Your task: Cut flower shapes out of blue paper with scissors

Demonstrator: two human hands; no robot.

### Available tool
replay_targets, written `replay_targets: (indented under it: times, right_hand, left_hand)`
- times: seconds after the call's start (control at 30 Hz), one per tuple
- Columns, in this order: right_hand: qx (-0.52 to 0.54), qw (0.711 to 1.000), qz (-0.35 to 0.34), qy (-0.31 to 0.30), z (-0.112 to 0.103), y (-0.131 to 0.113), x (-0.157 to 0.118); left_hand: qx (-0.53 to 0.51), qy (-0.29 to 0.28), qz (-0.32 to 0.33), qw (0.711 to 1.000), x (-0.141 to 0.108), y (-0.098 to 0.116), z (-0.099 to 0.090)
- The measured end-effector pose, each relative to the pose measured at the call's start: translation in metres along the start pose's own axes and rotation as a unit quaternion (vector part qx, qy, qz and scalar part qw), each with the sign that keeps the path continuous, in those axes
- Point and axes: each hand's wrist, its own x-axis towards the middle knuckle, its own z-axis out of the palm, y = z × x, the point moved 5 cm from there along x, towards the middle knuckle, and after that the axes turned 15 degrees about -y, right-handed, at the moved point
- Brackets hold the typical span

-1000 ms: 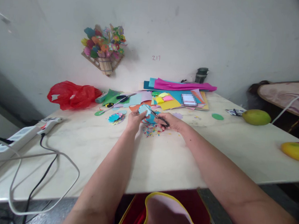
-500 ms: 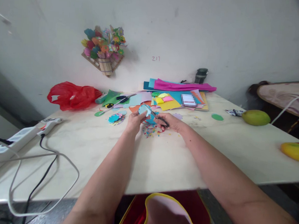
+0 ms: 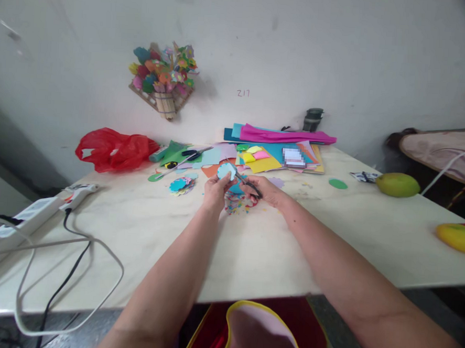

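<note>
Between the thumb and fingers of my left hand (image 3: 216, 189) is a light blue scalloped paper piece (image 3: 225, 170), held up over the table. My right hand (image 3: 263, 190) is closed round the dark handles of a pair of scissors (image 3: 251, 186). Their blades reach left to the edge of the paper. Below both hands lie small coloured paper scraps (image 3: 236, 206), with a blue paper sheet partly hidden behind the fingers. To the left sits a little stack of scalloped paper pieces (image 3: 181, 184), blue on top.
Coloured sheets (image 3: 268, 163) and a pink roll (image 3: 286, 135) lie along the wall. A second pair of scissors (image 3: 192, 155) and a red plastic bag (image 3: 113, 151) are at back left. A power strip (image 3: 37, 212) with cables lines the left edge; mangoes (image 3: 397, 184) lie right.
My left hand has shifted slightly right, and the light blue paper has turned a little at the scissor blades. The right hand has barely moved.
</note>
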Motion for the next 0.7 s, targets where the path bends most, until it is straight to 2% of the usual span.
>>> replay_targets:
  times: [0.33, 0.7]
  right_hand:
    - [-0.005, 1.0, -0.008, 0.015, 0.001, 0.0, 0.0]
    - [0.001, 1.0, -0.007, 0.011, 0.006, -0.001, 0.001]
  left_hand:
    - [0.008, 0.016, -0.024, 1.0, -0.007, 0.001, 0.004]
    - [0.0, 0.046, -0.016, 0.999, -0.01, 0.001, 0.003]
